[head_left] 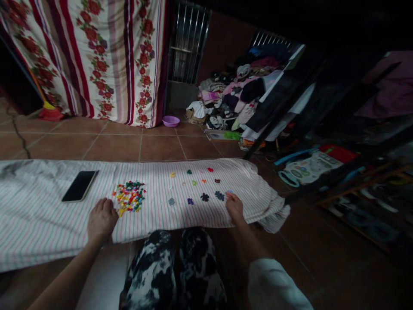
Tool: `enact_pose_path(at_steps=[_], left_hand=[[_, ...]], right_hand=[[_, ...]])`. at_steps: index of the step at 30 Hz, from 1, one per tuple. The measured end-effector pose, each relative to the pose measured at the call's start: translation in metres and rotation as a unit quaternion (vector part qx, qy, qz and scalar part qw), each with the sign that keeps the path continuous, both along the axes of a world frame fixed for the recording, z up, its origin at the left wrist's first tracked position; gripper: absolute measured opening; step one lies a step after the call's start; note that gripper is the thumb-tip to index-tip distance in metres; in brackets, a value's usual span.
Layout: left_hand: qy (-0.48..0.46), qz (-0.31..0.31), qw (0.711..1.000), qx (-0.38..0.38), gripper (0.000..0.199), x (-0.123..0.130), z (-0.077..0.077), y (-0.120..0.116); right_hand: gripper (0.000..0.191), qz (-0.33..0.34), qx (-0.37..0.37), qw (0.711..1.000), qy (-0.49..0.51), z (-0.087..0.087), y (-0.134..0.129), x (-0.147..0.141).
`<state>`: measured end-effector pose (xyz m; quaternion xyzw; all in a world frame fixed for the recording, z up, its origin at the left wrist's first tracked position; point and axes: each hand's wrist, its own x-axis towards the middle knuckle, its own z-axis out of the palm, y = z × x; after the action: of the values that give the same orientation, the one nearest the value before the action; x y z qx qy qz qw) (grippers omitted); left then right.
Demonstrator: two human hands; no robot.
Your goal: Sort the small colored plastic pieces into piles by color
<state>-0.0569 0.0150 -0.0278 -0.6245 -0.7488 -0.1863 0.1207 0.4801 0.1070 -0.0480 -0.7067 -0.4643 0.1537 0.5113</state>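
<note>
Step in hand looks like placing by colour, part way along; right hand is at the light-blue bit, fingertips close together, can't tell if pinching or only touching. Bit lies right at that grip, just beside the grey-blue cluster, toward the right end of the cloth-covered counter. Left hand palm down by the near edge, fingers curled, can't tell if holding anything; mixed pile just beside it. Next move probably calls for light fingertip control

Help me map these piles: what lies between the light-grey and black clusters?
A purple-blue cluster, on striped cloth; the head view shows it.
</note>
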Motion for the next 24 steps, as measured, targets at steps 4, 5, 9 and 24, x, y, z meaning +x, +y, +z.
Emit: enact_pose_path(at_steps=[4, 5, 9, 24], left_hand=[[-0.018, 0.008, 1.0, 0.006, 0.027, 0.001, -0.002, 0.001], [-0.022, 0.014, 1.0, 0.007, 0.028, 0.002, -0.002, 0.001], [-0.026, 0.022, 0.999, 0.002, 0.032, 0.002, -0.005, 0.002], [-0.011, 0.038, 0.999, 0.021, 0.032, 0.003, -0.008, 0.003]], right_hand=[[0.034, -0.006, 0.034, 0.998, -0.046, 0.015, 0.009, -0.011], [0.036, 0.007, 0.042, 0.997, -0.059, 0.02, 0.013, -0.016], [0.039, 0.082, 0.062, 0.99, -0.094, 0.041, 0.025, -0.055], [0.022, 0.466, 0.005, 0.868, -0.172, 0.047, 0.024, -0.272]])
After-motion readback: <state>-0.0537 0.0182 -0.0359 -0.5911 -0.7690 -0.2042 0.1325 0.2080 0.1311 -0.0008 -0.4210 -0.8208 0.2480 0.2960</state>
